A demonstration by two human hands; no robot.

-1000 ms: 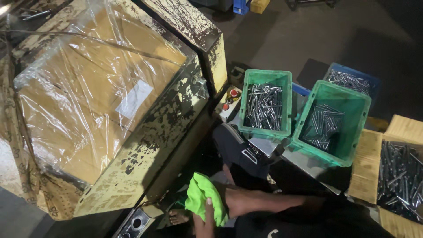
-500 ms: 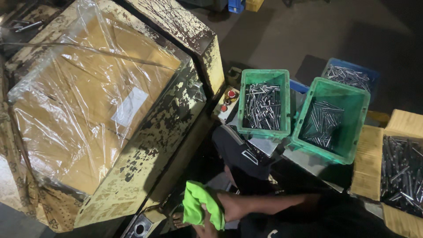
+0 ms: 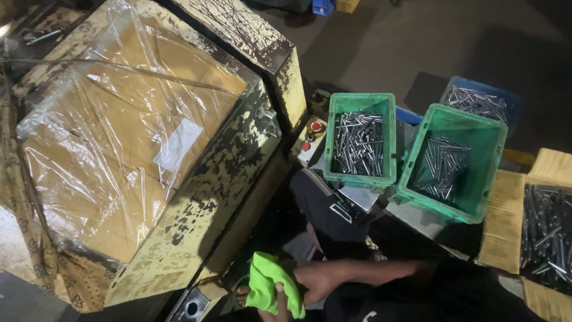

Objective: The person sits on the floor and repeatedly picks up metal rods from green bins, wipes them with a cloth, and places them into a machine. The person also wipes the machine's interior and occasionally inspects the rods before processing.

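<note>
While the right hand (image 3: pixel 319 280) grips crumpled green cloth (image 3: pixel 271 289), left hand's grasp unclear.

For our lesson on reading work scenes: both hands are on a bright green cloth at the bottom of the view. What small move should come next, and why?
Probably get a firm grip on the green cloth before lifting it. It sits bunched between the right hand and the left hand, low beside the worn yellow machine, with folds hanging loose. The green crates of metal pins lie farther off, untouched.
</note>
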